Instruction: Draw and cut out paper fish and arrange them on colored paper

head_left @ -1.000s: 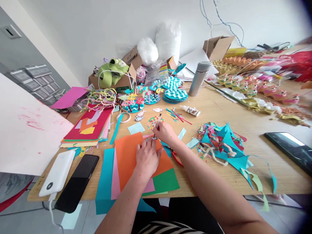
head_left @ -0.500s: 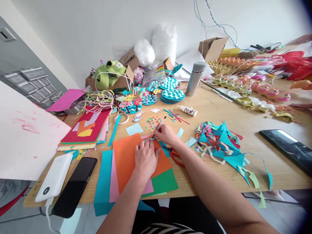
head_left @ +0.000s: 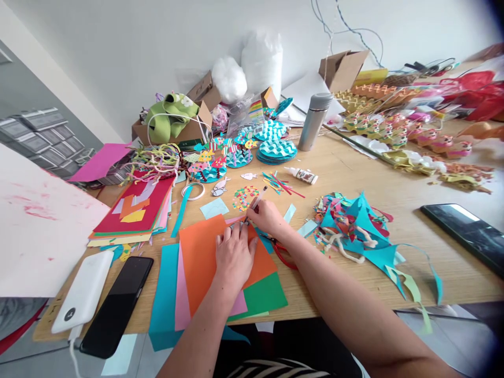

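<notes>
Right now, near the middle of the frame, the person's left hand lies flat on an orange sheet, fingers close together, pressing down a small paper piece at the sheet's top edge. What the piece shows is too small to tell. The right hand is just beside it, a little higher up, with its fingers pinched around a thin pen. The pen tip touches the small piece, and the pen leans up and to the right.

The orange sheet lies on a pink sheet, a teal sheet and a green sheet, all spread along the near edge of the wooden table. Red-handled scissors peek out from under the right arm.

At the lower left, a black phone and a white power bank lie side by side. Above them sits a stack of coloured paper. To the right of the hands there is a pile of teal and mixed paper scraps. Higher up stand a glue bottle lying on its side, a grey flask and blue wavy paper discs. A dark tablet lies at the right edge.
</notes>
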Action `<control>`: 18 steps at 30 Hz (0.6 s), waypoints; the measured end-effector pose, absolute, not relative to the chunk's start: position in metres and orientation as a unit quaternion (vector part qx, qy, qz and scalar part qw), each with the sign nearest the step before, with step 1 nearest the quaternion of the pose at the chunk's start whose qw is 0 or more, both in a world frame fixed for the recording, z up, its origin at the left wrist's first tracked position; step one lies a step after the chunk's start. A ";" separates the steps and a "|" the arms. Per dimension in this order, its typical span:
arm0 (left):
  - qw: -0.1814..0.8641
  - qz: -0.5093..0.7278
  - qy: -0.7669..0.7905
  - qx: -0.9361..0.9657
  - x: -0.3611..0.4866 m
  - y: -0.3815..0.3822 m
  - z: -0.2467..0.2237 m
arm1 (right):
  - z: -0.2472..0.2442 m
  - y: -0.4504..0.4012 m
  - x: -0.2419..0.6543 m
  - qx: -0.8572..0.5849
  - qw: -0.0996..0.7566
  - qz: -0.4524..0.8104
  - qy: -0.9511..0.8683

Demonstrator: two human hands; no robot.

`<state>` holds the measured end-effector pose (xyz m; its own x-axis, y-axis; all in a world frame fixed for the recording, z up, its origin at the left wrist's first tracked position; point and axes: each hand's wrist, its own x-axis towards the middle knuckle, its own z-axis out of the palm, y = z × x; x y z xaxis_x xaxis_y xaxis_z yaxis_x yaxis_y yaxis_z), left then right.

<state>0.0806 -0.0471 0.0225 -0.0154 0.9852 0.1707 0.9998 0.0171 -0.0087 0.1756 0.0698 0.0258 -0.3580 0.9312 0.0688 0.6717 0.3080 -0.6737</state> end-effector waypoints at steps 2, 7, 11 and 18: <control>0.064 -0.055 -0.710 -0.699 0.081 -0.047 0.023 | 0.027 0.070 0.176 -0.522 0.231 0.275 -0.774; 0.066 -0.056 -0.710 -0.699 0.081 -0.047 0.022 | 0.028 0.070 0.177 -0.531 0.228 0.269 -0.770; 0.064 -0.058 -0.709 -0.700 0.081 -0.047 0.021 | 0.026 0.071 0.178 -0.536 0.230 0.265 -0.768; 0.061 -0.052 -0.710 -0.700 0.081 -0.048 0.023 | 0.027 0.073 0.180 -0.544 0.225 0.247 -0.770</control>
<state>0.0814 -0.0476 0.0232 -0.0125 0.9873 0.1585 0.9998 0.0146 -0.0120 0.1796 0.0727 0.0266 -0.3065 0.9487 0.0772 0.7265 0.2855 -0.6250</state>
